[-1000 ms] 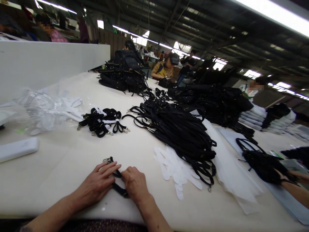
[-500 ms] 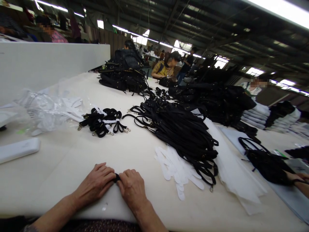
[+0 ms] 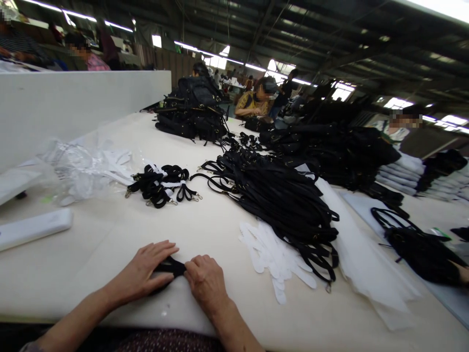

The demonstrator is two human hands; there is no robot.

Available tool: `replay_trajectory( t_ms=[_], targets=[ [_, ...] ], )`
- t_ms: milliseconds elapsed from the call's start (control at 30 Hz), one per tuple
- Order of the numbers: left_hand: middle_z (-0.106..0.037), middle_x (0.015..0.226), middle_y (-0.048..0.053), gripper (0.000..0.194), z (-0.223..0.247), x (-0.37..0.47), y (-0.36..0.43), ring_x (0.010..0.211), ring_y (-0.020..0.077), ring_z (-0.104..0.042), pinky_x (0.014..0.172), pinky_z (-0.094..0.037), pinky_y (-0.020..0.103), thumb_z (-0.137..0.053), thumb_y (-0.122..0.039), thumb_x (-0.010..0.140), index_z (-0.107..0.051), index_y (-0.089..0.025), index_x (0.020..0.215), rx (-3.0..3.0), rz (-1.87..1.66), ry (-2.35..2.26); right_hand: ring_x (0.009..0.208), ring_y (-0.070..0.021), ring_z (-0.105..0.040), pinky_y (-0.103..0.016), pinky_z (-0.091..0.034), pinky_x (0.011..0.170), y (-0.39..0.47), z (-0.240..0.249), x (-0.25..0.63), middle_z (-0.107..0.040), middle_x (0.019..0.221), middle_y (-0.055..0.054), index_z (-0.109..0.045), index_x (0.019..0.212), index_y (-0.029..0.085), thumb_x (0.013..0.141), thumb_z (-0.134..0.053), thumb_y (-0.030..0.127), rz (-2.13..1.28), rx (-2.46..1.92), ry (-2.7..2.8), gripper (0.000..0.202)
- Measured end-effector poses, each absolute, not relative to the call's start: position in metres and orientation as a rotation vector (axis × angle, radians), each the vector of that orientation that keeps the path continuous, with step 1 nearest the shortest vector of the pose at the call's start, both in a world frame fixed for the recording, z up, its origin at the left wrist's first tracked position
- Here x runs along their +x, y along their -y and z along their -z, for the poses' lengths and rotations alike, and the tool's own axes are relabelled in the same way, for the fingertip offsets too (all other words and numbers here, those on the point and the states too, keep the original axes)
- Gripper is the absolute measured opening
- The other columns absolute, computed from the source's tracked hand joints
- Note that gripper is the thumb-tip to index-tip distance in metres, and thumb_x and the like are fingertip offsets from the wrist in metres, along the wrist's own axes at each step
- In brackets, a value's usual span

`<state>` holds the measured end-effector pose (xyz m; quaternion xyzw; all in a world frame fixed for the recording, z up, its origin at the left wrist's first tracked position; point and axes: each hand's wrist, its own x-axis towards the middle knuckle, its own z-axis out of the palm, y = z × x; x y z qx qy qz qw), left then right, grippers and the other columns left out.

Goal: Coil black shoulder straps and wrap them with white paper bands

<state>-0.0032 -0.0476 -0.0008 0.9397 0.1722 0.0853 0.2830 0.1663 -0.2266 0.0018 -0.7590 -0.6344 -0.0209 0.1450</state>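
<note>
Right fingers [image 3: 193, 268] gripped one black strap [image 3: 176, 267]; left fingers [image 3: 161, 250] were parted around it | strap sat left of one pile [image 3: 271, 190], near desk [image 3: 98, 244] edge | desk surface stretched between them

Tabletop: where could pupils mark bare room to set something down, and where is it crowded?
Bare tabletop lies between the white bar and left hand, between the right hand and white strips, and between both hands and the bundled straps. Crowded: between the hands, by a black strap; right, by the strap heap and pale sheets; upper left, by crumpled plastic.
</note>
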Motion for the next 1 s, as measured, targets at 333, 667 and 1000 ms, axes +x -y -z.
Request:
replay_trajectory(
  t_ms=[333,667,1000],
  targets=[
    [-0.052,0.148,0.002,0.044,-0.008,-0.022,0.034,0.138,0.0256,-0.045,0.114,-0.039,0.044,-0.057,-0.04,0.091,-0.052,-0.033,0.134,2.635,-0.281,-0.415,0.082,-0.0187,-0.053,-0.032,-0.035,0.071,0.23,0.001,0.167,-0.064,0.089,0.001,-0.058,0.092,0.025,0.09,-0.061,0.024,0.011,-2.178,1.793,0.004],
    [-0.052,0.148,0.001,0.047,-0.002,-0.008,0.051,0.139,0.0263,-0.042,0.115,-0.035,0.052,-0.056,-0.031,0.091,-0.046,-0.036,0.138,2.716,-0.225,-0.316,0.082,-0.0189,-0.054,-0.031,-0.038,0.071,0.232,0.002,0.169,-0.064,0.089,0.0,-0.057,0.105,0.026,0.09,-0.059,0.021,0.002,-2.128,1.818,0.016],
    [-0.068,0.129,-0.002,0.043,-0.001,0.004,0.027,0.125,0.0194,-0.057,0.106,-0.042,0.038,-0.046,-0.014,0.092,-0.058,-0.036,0.127,2.683,-0.193,-0.185,0.083,-0.0168,-0.057,-0.029,-0.04,0.073,0.231,0.012,0.173,-0.067,0.09,0.001,-0.058,0.095,0.024,0.091,-0.057,0.018,-0.013,-2.035,1.861,0.006]
  ],
)
